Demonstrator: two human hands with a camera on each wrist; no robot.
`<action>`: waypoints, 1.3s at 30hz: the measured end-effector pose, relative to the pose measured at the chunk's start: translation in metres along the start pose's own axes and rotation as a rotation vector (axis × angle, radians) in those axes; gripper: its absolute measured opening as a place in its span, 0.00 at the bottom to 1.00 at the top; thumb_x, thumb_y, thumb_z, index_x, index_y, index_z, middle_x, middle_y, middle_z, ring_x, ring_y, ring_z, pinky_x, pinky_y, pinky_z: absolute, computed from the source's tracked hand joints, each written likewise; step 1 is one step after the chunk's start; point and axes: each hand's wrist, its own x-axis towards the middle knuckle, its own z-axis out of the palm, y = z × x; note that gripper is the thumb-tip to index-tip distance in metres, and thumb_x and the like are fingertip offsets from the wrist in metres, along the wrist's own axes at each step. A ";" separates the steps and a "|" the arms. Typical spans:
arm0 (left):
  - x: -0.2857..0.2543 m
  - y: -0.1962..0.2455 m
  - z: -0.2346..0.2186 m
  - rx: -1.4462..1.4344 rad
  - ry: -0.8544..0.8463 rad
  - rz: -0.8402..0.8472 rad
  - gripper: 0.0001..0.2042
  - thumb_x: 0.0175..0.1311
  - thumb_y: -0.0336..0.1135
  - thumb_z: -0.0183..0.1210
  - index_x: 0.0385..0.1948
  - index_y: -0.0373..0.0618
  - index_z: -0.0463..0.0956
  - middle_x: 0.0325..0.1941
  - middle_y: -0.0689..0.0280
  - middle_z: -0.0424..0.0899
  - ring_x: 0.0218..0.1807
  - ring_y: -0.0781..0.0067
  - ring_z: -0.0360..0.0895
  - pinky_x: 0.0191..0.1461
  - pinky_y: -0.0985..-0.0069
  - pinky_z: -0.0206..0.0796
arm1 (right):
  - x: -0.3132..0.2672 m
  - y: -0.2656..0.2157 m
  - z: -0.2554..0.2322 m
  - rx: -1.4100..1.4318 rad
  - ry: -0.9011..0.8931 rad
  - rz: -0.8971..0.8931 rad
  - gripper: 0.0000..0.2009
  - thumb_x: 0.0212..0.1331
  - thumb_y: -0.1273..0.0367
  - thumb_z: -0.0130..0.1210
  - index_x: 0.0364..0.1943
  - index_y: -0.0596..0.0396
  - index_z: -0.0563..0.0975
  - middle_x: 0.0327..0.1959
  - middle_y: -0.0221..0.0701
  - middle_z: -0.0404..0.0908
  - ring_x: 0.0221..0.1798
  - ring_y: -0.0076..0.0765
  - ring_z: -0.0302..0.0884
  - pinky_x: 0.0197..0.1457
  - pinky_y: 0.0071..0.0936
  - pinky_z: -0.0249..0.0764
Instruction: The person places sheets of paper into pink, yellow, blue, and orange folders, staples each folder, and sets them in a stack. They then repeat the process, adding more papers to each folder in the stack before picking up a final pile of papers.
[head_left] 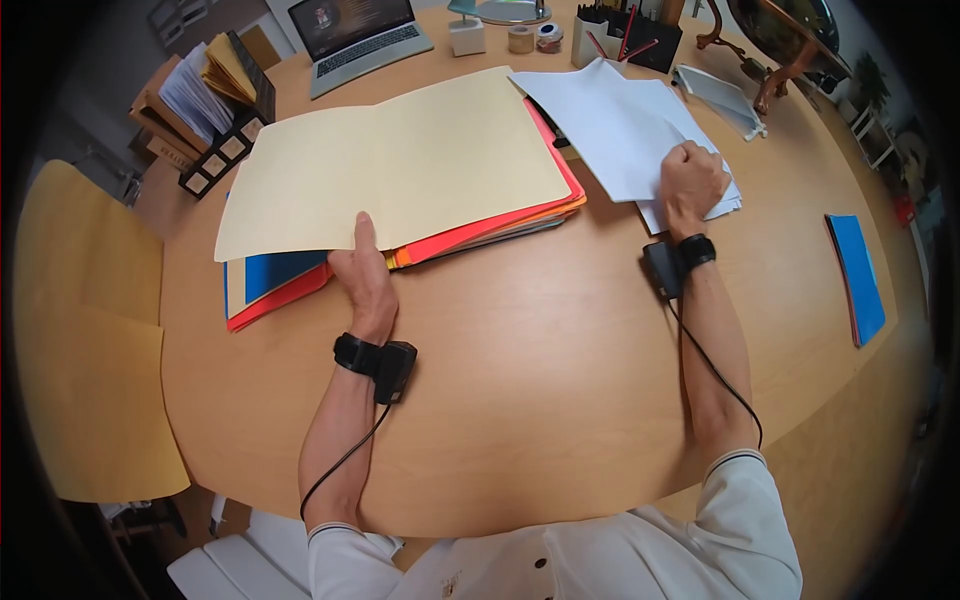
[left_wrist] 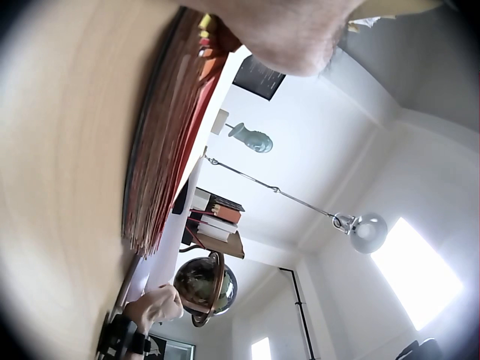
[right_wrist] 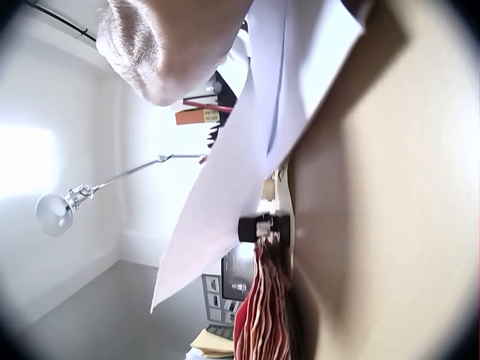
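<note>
My left hand (head_left: 368,282) holds the near edge of an opened cream folder (head_left: 400,170), thumb on top and fingers underneath. Below that folder lies a pile with red (head_left: 470,240), orange and blue (head_left: 285,272) edges. In the left wrist view its side shows many red pleats (left_wrist: 176,142), like an expanding file. My right hand (head_left: 694,185), fingers curled, grips white paper sheets (head_left: 620,130) to the right of the pile. In the right wrist view the sheets (right_wrist: 217,187) stand bent and partly raised, above a black clasp (right_wrist: 264,228) on the file's side.
A laptop (head_left: 365,45) and pen holders (head_left: 650,45) stand at the back. A file rack (head_left: 228,150) with papers is at the left. A clear tray (head_left: 720,100) and a globe (head_left: 790,40) sit back right. A blue folder (head_left: 856,280) lies near the right edge.
</note>
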 end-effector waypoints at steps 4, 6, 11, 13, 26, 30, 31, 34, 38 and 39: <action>0.001 -0.004 0.002 -0.059 0.016 0.079 0.16 0.74 0.37 0.55 0.38 0.25 0.76 0.39 0.66 0.82 0.42 0.77 0.72 0.49 0.74 0.66 | 0.014 0.019 -0.024 -0.090 -0.368 0.214 0.14 0.56 0.65 0.51 0.33 0.55 0.88 0.40 0.52 0.87 0.48 0.59 0.84 0.57 0.48 0.68; 0.000 -0.002 0.001 -0.047 -0.008 0.088 0.16 0.74 0.37 0.55 0.41 0.25 0.76 0.41 0.65 0.83 0.43 0.77 0.73 0.52 0.74 0.67 | 0.013 0.035 -0.012 -0.109 -0.417 0.257 0.14 0.55 0.66 0.51 0.33 0.56 0.87 0.40 0.52 0.87 0.48 0.59 0.84 0.58 0.48 0.67; 0.000 -0.002 -0.001 -0.012 -0.015 0.105 0.16 0.75 0.37 0.55 0.39 0.26 0.76 0.40 0.66 0.83 0.42 0.77 0.72 0.51 0.74 0.67 | 0.014 0.044 -0.003 -0.136 -0.472 0.311 0.15 0.55 0.66 0.51 0.34 0.62 0.86 0.42 0.51 0.87 0.48 0.60 0.84 0.60 0.50 0.63; -0.001 -0.001 0.001 -0.022 -0.005 0.101 0.16 0.75 0.37 0.55 0.38 0.26 0.76 0.39 0.67 0.82 0.41 0.77 0.71 0.50 0.74 0.66 | 0.017 0.042 -0.005 -0.151 -0.500 0.326 0.15 0.55 0.66 0.52 0.35 0.62 0.86 0.45 0.51 0.86 0.51 0.58 0.83 0.61 0.51 0.62; 0.000 0.000 -0.002 0.007 -0.052 0.038 0.18 0.74 0.38 0.56 0.45 0.23 0.77 0.47 0.62 0.84 0.48 0.73 0.74 0.56 0.72 0.66 | 0.009 0.003 -0.017 0.011 -0.211 -0.096 0.25 0.56 0.53 0.58 0.50 0.58 0.84 0.60 0.43 0.78 0.67 0.48 0.68 0.69 0.60 0.57; 0.001 0.000 -0.002 0.025 -0.045 0.001 0.18 0.74 0.38 0.56 0.45 0.23 0.77 0.47 0.63 0.84 0.47 0.74 0.74 0.55 0.72 0.66 | 0.015 -0.004 -0.020 -0.141 -0.648 0.101 0.33 0.54 0.44 0.62 0.50 0.61 0.83 0.59 0.46 0.77 0.67 0.51 0.69 0.64 0.62 0.62; 0.001 -0.001 0.000 0.004 -0.027 0.052 0.17 0.74 0.37 0.56 0.41 0.25 0.77 0.42 0.65 0.83 0.44 0.76 0.73 0.52 0.73 0.66 | 0.016 -0.003 -0.021 -0.142 -0.648 0.101 0.33 0.54 0.44 0.62 0.50 0.61 0.83 0.59 0.46 0.77 0.67 0.51 0.69 0.64 0.62 0.62; 0.001 -0.003 -0.001 -0.018 -0.026 0.097 0.16 0.74 0.37 0.55 0.38 0.26 0.76 0.39 0.67 0.82 0.42 0.77 0.71 0.50 0.74 0.66 | 0.019 0.001 -0.022 -0.163 -0.655 0.135 0.39 0.50 0.38 0.64 0.51 0.63 0.83 0.60 0.48 0.77 0.67 0.53 0.69 0.63 0.62 0.62; -0.001 0.001 0.003 -0.035 -0.001 0.106 0.16 0.75 0.37 0.55 0.39 0.26 0.76 0.40 0.67 0.82 0.42 0.77 0.72 0.51 0.74 0.66 | 0.020 0.007 -0.021 -0.187 -0.656 0.225 0.43 0.44 0.35 0.67 0.51 0.64 0.83 0.61 0.49 0.76 0.66 0.56 0.69 0.62 0.63 0.62; -0.001 0.001 0.003 -0.035 -0.003 0.108 0.16 0.75 0.37 0.55 0.39 0.26 0.76 0.40 0.67 0.82 0.42 0.77 0.72 0.51 0.74 0.66 | 0.020 0.008 -0.020 -0.212 -0.633 0.232 0.44 0.43 0.35 0.68 0.51 0.64 0.83 0.62 0.49 0.76 0.67 0.56 0.69 0.63 0.64 0.62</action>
